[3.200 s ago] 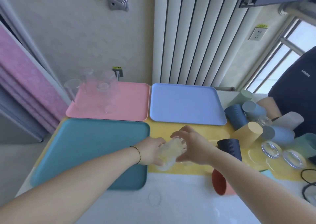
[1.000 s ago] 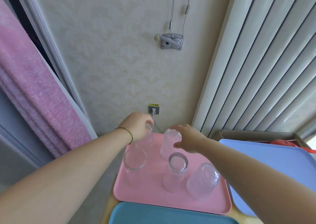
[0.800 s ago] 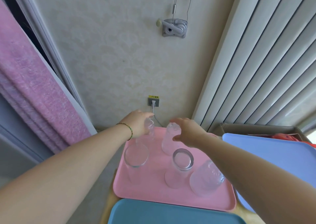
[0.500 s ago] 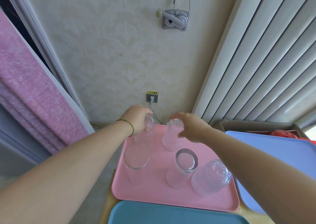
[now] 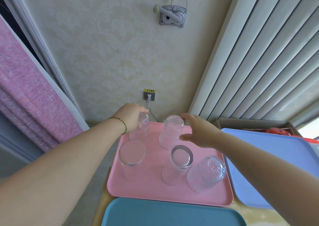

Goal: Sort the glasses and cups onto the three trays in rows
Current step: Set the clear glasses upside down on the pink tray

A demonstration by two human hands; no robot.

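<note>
Several clear glasses stand on the pink tray (image 5: 151, 187). My left hand (image 5: 131, 116) grips the top of an upturned textured glass (image 5: 140, 128) at the tray's far left. A second upturned textured glass (image 5: 170, 132) stands at the far middle; my right hand (image 5: 196, 132) hovers beside it, fingers spread, a little apart from it. In the near row stand a smooth glass (image 5: 132, 158), mouth up, another smooth glass (image 5: 178, 163) and a textured glass (image 5: 206, 173).
A light blue tray (image 5: 283, 156) lies to the right and a teal tray (image 5: 155, 213) in front. A wall with a socket (image 5: 149, 94) and cable rises just behind the pink tray. A cardboard box (image 5: 250, 124) sits behind the blue tray. A pink curtain hangs left.
My right hand has let go of the far-middle glass and opened beside it. My left hand still holds the far-left glass on the tray.
</note>
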